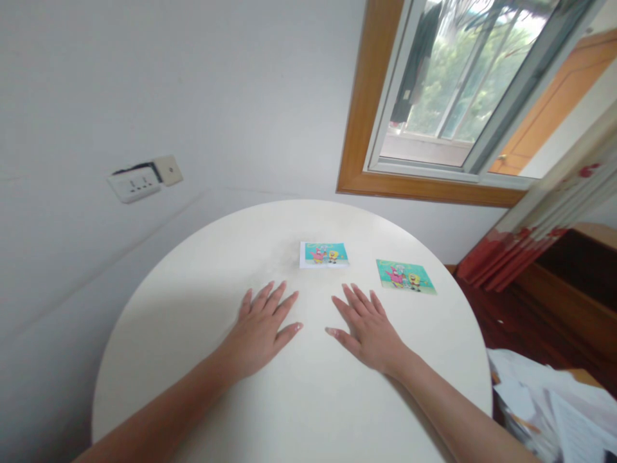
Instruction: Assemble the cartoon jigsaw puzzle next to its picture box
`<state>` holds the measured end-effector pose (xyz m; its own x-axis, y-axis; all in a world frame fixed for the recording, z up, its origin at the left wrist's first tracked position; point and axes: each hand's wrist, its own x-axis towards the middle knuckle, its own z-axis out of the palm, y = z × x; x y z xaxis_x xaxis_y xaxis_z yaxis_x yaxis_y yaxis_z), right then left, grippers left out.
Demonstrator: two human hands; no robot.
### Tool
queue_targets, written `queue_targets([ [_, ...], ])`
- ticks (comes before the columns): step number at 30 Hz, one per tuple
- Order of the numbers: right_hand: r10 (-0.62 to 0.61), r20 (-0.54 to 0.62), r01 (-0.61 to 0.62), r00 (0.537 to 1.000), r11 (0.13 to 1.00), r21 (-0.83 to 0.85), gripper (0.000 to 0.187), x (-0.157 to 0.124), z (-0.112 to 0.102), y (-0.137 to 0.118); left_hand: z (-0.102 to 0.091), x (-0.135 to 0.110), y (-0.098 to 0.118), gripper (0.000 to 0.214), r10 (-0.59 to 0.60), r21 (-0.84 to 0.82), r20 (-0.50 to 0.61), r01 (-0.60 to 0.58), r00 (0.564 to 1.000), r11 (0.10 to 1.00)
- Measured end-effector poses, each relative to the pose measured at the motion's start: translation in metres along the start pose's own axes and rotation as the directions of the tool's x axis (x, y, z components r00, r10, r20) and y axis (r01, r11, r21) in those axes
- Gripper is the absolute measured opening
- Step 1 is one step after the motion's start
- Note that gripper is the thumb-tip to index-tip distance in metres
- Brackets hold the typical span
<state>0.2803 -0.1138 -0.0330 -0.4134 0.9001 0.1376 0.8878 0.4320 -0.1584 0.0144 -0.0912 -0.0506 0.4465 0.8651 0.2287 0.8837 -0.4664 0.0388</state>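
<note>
Both hands rest palm down on a round white table. My left hand lies flat with its fingers spread, holding nothing. My right hand is also flat, fingers apart, with nothing in it. Just beyond the fingertips, near the table's middle, sits a small white-edged stack or box with a cartoon picture on top; which of the two I cannot tell. To its right lies a flat cartoon card with a similar picture of a pink and a yellow figure on turquoise. Neither hand touches them.
A white wall with a socket stands behind the table on the left. A wood-framed window is at the back right, beside a red and cream curtain. Heaped papers lie to the right, past the table's edge.
</note>
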Motion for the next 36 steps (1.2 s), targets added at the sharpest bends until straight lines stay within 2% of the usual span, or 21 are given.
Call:
queue_targets([
  [5,0.003,-0.047,-0.001,0.999,1.0,0.031,0.061,-0.001,0.003,-0.001,0.002,-0.001,-0.001,0.057,-0.004,-0.009,-0.012,0.004,1.0,1.0],
  [8,0.013,-0.185,0.002,0.983,0.997,0.081,0.054,0.003,0.002,0.006,-0.002,0.001,-0.001,0.055,0.0,-0.015,-0.026,-0.001,1.0,1.0],
  [10,0.062,-0.369,-0.015,0.927,0.992,0.127,0.046,0.008,-0.004,0.018,-0.008,0.004,-0.003,0.049,-0.005,-0.023,-0.094,0.003,0.996,1.0],
  [12,0.127,-0.551,-0.035,0.825,0.984,0.175,0.038,0.013,-0.014,0.035,-0.017,0.008,-0.005,0.041,-0.006,-0.047,-0.198,-0.003,0.98,0.999],
  [14,0.179,-0.648,-0.052,0.74,0.976,0.211,0.034,0.017,-0.026,0.057,-0.025,0.012,-0.008,0.035,0.027,-0.133,-0.269,-0.065,0.963,0.989],
  [16,0.214,-0.674,-0.1,0.708,0.974,0.204,0.034,0.019,-0.036,0.081,-0.031,0.015,-0.013,0.03,0.036,-0.221,-0.312,-0.109,0.949,0.969],
  [21,0.341,-0.608,-0.339,0.717,0.933,0.124,0.044,0.019,-0.039,0.136,-0.034,0.017,-0.02,0.025,0.016,-0.261,-0.369,-0.12,0.929,0.958],
  [23,0.422,-0.537,-0.455,0.73,0.887,0.078,0.051,0.02,-0.035,0.147,-0.034,0.017,-0.021,0.025,0.009,-0.261,-0.385,-0.118,0.923,0.958],
  [26,0.544,-0.392,-0.589,0.742,0.808,0.007,0.068,0.025,-0.027,0.15,-0.035,0.017,-0.02,0.024,-0.001,-0.261,-0.387,-0.109,0.922,0.959],
  [29,0.585,-0.276,-0.619,0.763,0.784,-0.05,0.079,0.028,-0.017,0.145,-0.036,0.017,-0.018,0.025,-0.011,-0.271,-0.362,-0.095,0.932,0.958],
  [33,0.599,-0.135,-0.613,0.79,0.781,-0.121,0.075,0.03,-0.004,0.141,-0.035,0.017,-0.017,0.026,-0.012,-0.284,-0.334,-0.089,0.943,0.955],
  [36,0.589,-0.102,-0.598,0.802,0.788,-0.15,0.073,0.03,0.0,0.142,-0.033,0.018,-0.016,0.025,-0.002,-0.284,-0.324,-0.096,0.946,0.954],
])
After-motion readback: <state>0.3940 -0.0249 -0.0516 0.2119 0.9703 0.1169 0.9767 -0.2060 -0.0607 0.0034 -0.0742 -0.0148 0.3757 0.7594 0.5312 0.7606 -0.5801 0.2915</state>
